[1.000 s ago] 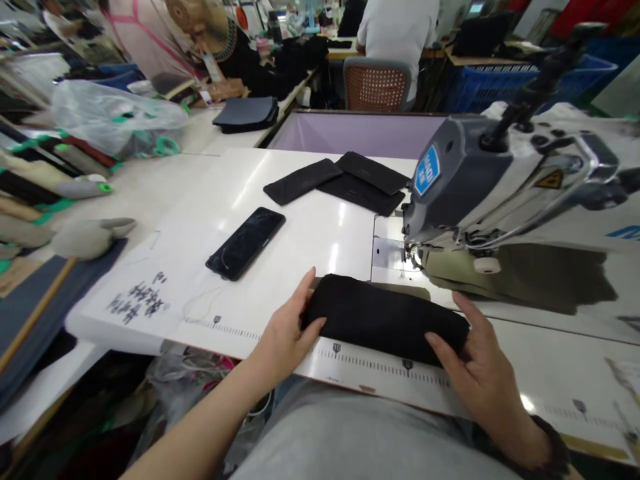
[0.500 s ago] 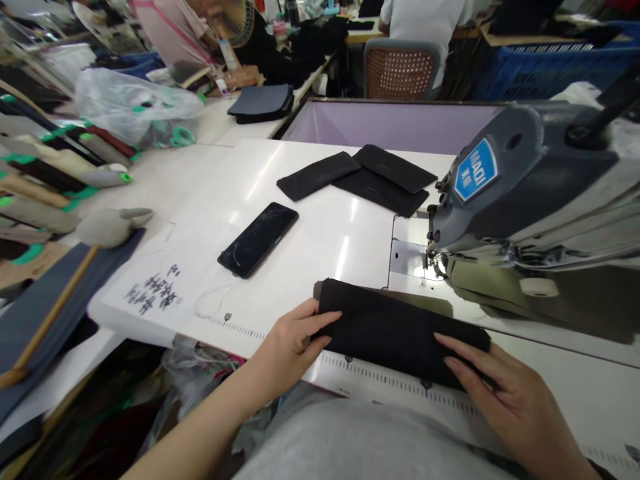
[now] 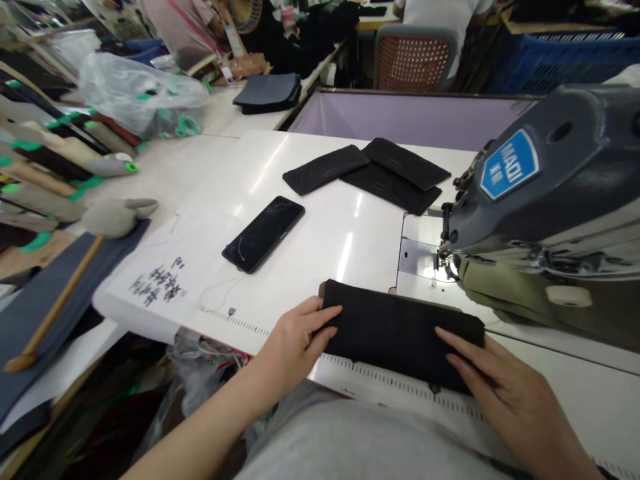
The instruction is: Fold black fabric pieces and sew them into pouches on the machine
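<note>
A long folded piece of black fabric lies at the table's front edge, over a grey-olive layer that shows as a thin strip along its far side and left corner. My left hand pinches the left end, fingers over the top. At the right end, my right hand grips the fabric with two fingers stretched across its surface; the rest of that hand's hold is partly hidden. Just beyond stands a grey sewing machine, its needle area lit. Olive fabric pieces lie beneath the machine's arm.
Several black flat fabric pieces overlap behind a black phone on the white table. Thread cones, a wooden-handled tool and a plastic bag are at left. Other people sit beyond the purple-walled recess.
The black fabric now covers more of the grey-olive layer along its far edge. Both hands keep nearly the same places on it. The view has shifted slightly.
</note>
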The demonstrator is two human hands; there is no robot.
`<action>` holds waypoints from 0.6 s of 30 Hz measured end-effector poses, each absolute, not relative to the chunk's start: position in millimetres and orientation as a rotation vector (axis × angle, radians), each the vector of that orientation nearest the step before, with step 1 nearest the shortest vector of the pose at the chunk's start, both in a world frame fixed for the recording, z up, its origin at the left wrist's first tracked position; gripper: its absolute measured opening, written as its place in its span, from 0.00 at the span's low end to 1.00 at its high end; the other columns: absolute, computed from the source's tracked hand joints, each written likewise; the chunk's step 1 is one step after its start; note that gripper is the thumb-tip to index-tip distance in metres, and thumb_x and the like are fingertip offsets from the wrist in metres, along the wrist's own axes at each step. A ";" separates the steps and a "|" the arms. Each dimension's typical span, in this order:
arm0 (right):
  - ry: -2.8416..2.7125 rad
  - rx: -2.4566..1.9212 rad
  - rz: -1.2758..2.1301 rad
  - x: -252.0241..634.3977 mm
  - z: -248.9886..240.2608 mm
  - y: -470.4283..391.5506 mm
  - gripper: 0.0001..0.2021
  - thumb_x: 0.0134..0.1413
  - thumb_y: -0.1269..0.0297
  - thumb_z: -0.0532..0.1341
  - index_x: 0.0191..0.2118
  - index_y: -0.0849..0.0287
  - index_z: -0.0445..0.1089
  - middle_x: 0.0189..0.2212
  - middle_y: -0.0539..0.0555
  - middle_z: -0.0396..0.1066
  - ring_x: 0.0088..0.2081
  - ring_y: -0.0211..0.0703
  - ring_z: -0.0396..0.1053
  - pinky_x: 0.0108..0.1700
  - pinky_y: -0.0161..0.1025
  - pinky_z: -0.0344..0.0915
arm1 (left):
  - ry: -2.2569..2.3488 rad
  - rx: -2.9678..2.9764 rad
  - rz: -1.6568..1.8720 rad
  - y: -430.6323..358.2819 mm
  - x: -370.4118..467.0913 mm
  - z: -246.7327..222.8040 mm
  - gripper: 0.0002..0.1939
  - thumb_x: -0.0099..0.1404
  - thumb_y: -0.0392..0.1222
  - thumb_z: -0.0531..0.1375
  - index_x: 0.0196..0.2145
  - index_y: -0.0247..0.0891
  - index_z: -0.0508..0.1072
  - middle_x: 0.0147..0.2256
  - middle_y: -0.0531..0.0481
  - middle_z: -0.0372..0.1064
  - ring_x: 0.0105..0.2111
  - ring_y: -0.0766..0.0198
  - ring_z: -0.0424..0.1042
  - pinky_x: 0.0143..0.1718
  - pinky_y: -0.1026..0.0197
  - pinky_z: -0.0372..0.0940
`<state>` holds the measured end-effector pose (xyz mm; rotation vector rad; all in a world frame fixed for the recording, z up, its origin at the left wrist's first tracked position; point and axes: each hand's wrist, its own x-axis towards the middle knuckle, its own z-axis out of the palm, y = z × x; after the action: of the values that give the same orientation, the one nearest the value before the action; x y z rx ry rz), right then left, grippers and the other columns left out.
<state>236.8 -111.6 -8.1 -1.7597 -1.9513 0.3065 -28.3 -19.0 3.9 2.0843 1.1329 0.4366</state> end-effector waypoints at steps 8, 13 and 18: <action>-1.990 -1.822 0.228 237.7 -11.2 -113.8 0.15 0.55 0.59 0.51 0.45 0.55 0.67 0.36 0.52 0.72 0.35 0.40 0.71 0.34 0.34 0.69 | 1.214 2.034 0.404 -19.5 -29.7 6.6 0.14 0.57 0.32 0.56 0.42 0.37 0.70 0.37 0.49 0.65 0.34 0.66 0.67 0.37 0.62 0.66; -1.980 -1.854 0.221 238.1 -12.8 -112.4 0.18 0.55 0.56 0.51 0.48 0.54 0.65 0.39 0.52 0.71 0.37 0.41 0.70 0.37 0.36 0.69 | 1.239 2.036 0.399 -22.0 -29.6 6.5 0.15 0.58 0.32 0.56 0.44 0.35 0.68 0.37 0.48 0.63 0.35 0.66 0.66 0.38 0.61 0.66; -2.001 -1.866 0.190 237.6 -11.9 -110.2 0.19 0.55 0.53 0.49 0.47 0.55 0.66 0.34 0.51 0.72 0.33 0.41 0.71 0.32 0.35 0.69 | 1.252 2.041 0.395 -23.8 -28.3 5.7 0.15 0.59 0.33 0.56 0.46 0.34 0.67 0.38 0.48 0.62 0.36 0.65 0.65 0.40 0.61 0.65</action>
<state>237.6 -110.2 -11.9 -1.8656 -2.0009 0.1900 -28.3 -23.8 5.7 2.0408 1.2516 0.3952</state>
